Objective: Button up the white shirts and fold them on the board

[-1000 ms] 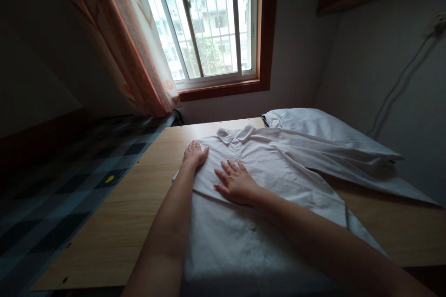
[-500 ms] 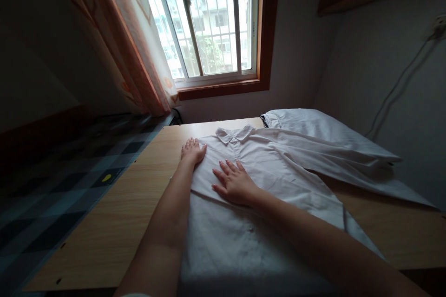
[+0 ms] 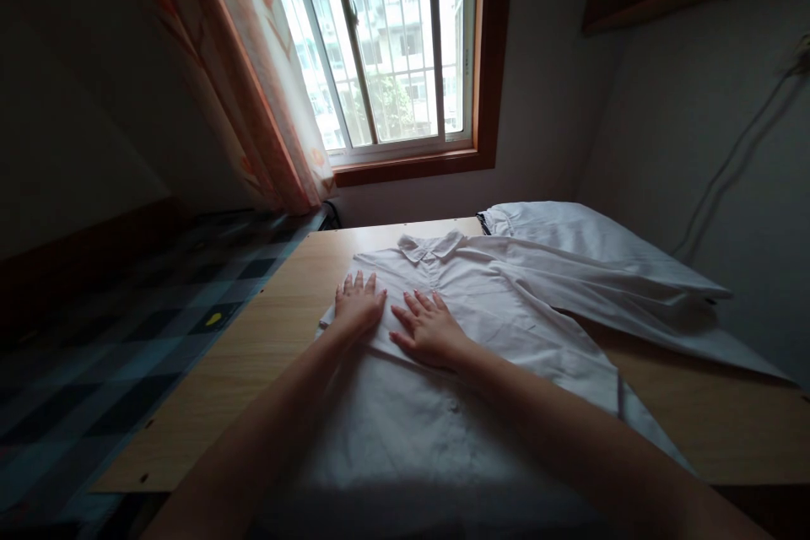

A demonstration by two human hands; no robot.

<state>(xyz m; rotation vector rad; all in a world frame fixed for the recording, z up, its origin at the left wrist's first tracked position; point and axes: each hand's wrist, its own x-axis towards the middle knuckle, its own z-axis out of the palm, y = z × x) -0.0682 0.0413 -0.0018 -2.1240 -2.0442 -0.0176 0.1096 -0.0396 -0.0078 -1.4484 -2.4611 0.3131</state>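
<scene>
A white collared shirt (image 3: 506,304) lies spread on a light wooden board (image 3: 253,363), collar toward the window. Its left side is folded in over the front. My left hand (image 3: 358,304) lies flat, fingers spread, on that folded part near the shirt's left edge. Just to its right, my right hand (image 3: 429,326) also rests flat and open on the fold. One long sleeve (image 3: 633,304) stretches out to the right.
A white pillow or folded white cloth (image 3: 569,228) lies at the board's far right by the wall. A checked blanket (image 3: 126,337) covers the bed on the left. A curtain (image 3: 266,84) hangs beside the window. A cable (image 3: 727,169) runs down the right wall.
My left hand has slid back from the shirt's shoulder toward me and now lies closer to my right hand. The right hand has hardly moved.
</scene>
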